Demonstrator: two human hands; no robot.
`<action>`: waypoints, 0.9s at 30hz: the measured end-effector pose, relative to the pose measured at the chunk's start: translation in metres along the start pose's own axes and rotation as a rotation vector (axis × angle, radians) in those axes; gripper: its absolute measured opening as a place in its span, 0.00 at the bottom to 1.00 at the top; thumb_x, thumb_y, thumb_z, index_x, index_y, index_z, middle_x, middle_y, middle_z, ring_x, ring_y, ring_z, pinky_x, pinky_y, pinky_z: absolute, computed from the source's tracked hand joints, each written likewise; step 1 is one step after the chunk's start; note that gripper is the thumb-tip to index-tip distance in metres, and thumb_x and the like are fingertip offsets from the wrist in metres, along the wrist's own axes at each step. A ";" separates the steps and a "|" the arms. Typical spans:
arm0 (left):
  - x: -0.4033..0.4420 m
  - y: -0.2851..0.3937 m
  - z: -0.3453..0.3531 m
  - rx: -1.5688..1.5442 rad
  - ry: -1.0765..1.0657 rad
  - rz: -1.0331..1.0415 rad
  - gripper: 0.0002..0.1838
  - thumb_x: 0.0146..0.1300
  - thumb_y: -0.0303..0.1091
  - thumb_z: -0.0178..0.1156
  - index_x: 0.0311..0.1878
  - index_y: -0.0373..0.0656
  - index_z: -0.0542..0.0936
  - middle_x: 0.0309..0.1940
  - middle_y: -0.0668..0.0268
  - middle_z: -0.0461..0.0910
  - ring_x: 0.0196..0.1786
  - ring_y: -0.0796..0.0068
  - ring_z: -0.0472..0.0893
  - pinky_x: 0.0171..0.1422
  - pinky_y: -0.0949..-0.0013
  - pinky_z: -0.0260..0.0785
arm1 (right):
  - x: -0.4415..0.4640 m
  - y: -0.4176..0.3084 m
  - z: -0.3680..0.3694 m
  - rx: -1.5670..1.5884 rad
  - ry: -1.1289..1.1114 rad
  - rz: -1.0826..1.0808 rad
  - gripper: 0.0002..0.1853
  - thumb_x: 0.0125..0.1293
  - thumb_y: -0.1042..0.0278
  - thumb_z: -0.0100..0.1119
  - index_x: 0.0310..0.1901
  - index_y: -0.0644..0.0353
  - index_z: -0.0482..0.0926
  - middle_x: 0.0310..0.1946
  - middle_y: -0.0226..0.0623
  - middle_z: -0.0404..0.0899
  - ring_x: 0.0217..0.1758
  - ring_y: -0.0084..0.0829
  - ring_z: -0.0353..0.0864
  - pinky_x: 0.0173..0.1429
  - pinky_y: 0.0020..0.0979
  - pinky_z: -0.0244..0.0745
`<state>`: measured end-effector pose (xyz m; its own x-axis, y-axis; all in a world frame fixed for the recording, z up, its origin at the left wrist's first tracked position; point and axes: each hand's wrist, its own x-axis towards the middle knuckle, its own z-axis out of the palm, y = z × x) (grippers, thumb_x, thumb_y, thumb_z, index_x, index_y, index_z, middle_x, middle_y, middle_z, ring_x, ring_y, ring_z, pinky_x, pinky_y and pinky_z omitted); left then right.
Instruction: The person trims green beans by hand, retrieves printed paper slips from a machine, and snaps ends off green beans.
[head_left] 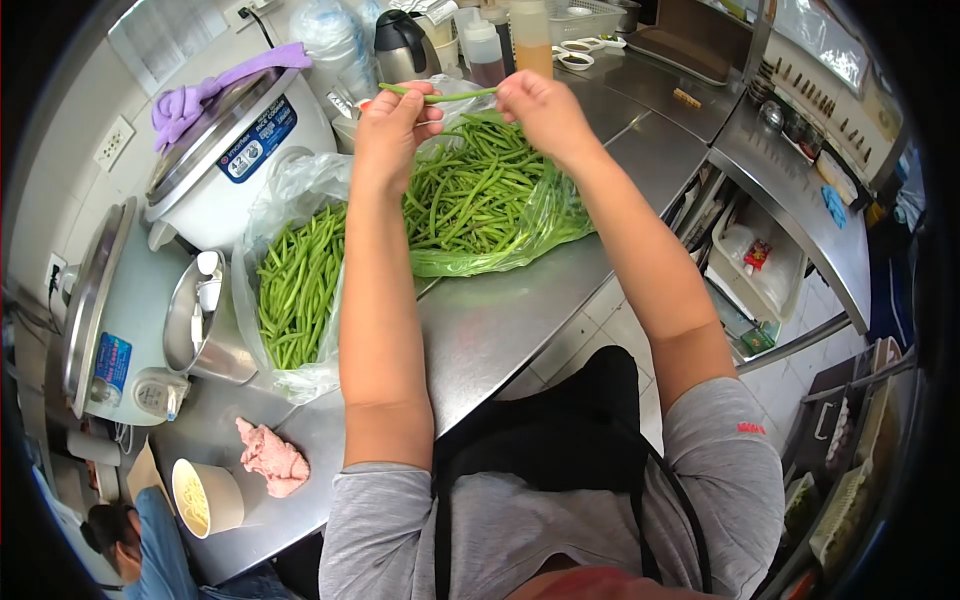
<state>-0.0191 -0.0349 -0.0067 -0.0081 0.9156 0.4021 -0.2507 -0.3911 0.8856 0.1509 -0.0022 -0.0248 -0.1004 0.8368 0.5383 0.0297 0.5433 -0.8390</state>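
Note:
One long green bean [455, 97] is stretched level between my two hands, above the bags. My left hand [399, 118] pinches its left end with the fingers closed. At its right end, my right hand [537, 108] holds the tip between thumb and fingers. Below the hands lies a large open plastic bag of green beans [475, 190]. A second clear bag holding green beans [300, 285] sits to the left, beside my left forearm. Both bags rest on the steel counter [480, 340].
Left of the bags stand a rice cooker [275, 120] and a steel container [225, 345] with utensils. Nearer are raw meat [272, 458] and a paper cup [225, 500]. Bottles [484, 55] stand behind. Another person [160, 545] is at lower left.

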 end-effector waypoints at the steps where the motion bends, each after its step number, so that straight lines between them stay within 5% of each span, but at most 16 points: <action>1: 0.000 -0.002 0.001 -0.040 0.001 -0.014 0.08 0.59 0.32 0.46 0.38 0.37 0.69 0.28 0.66 0.72 0.28 0.79 0.72 0.35 0.74 0.68 | 0.002 -0.003 -0.002 0.199 0.036 0.075 0.09 0.55 0.66 0.49 0.27 0.62 0.73 0.22 0.30 0.74 0.25 0.22 0.72 0.33 0.23 0.66; 2: 0.001 -0.004 0.002 -0.080 0.002 -0.027 0.08 0.59 0.31 0.46 0.37 0.38 0.69 0.28 0.66 0.72 0.27 0.79 0.72 0.34 0.74 0.68 | 0.003 -0.009 -0.008 0.283 0.067 0.089 0.08 0.56 0.67 0.46 0.27 0.62 0.72 0.23 0.28 0.72 0.26 0.17 0.69 0.33 0.19 0.65; 6: 0.002 -0.009 -0.003 0.060 0.024 -0.168 0.06 0.56 0.32 0.48 0.32 0.40 0.70 0.21 0.69 0.70 0.24 0.80 0.70 0.31 0.77 0.65 | 0.006 0.002 -0.021 -0.392 -0.298 -0.077 0.08 0.57 0.67 0.47 0.35 0.60 0.73 0.30 0.31 0.74 0.31 0.23 0.72 0.40 0.25 0.66; 9: -0.001 -0.013 0.003 0.591 -0.090 -0.317 0.06 0.54 0.34 0.51 0.28 0.42 0.70 0.15 0.72 0.66 0.21 0.81 0.67 0.28 0.79 0.61 | -0.011 0.014 -0.011 -1.108 -0.321 -0.216 0.12 0.55 0.68 0.43 0.37 0.47 0.77 0.33 0.33 0.75 0.37 0.33 0.73 0.44 0.34 0.64; 13: 0.000 -0.034 0.001 0.910 -0.183 -0.189 0.13 0.50 0.37 0.56 0.30 0.35 0.75 0.19 0.66 0.73 0.25 0.78 0.70 0.31 0.73 0.62 | -0.017 0.015 -0.001 -1.315 -0.454 -0.221 0.12 0.52 0.68 0.47 0.36 0.42 0.78 0.38 0.32 0.73 0.47 0.33 0.67 0.48 0.36 0.60; 19: -0.003 -0.044 0.004 1.082 -0.382 -0.259 0.15 0.44 0.37 0.59 0.29 0.33 0.76 0.22 0.56 0.75 0.27 0.68 0.74 0.35 0.67 0.65 | -0.009 0.017 -0.003 -1.280 -0.500 -0.298 0.06 0.49 0.65 0.51 0.28 0.45 0.78 0.33 0.30 0.73 0.43 0.32 0.69 0.44 0.36 0.62; 22: -0.001 -0.042 0.004 1.134 -0.337 -0.171 0.15 0.47 0.38 0.59 0.29 0.33 0.75 0.20 0.63 0.73 0.25 0.75 0.69 0.32 0.68 0.62 | -0.009 0.012 -0.006 -1.260 -0.376 -0.399 0.05 0.49 0.64 0.51 0.25 0.49 0.77 0.31 0.31 0.74 0.40 0.33 0.71 0.41 0.36 0.64; 27: -0.002 -0.028 0.005 1.007 -0.224 -0.064 0.12 0.50 0.36 0.56 0.30 0.34 0.75 0.18 0.67 0.72 0.23 0.78 0.67 0.30 0.70 0.61 | -0.004 0.004 -0.003 -0.753 -0.195 -0.323 0.06 0.49 0.65 0.52 0.27 0.56 0.75 0.26 0.37 0.75 0.31 0.37 0.74 0.35 0.34 0.68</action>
<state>-0.0071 -0.0261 -0.0313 0.1828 0.9393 0.2904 0.6833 -0.3338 0.6494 0.1547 -0.0036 -0.0302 -0.3862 0.6432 0.6612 0.6186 0.7123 -0.3316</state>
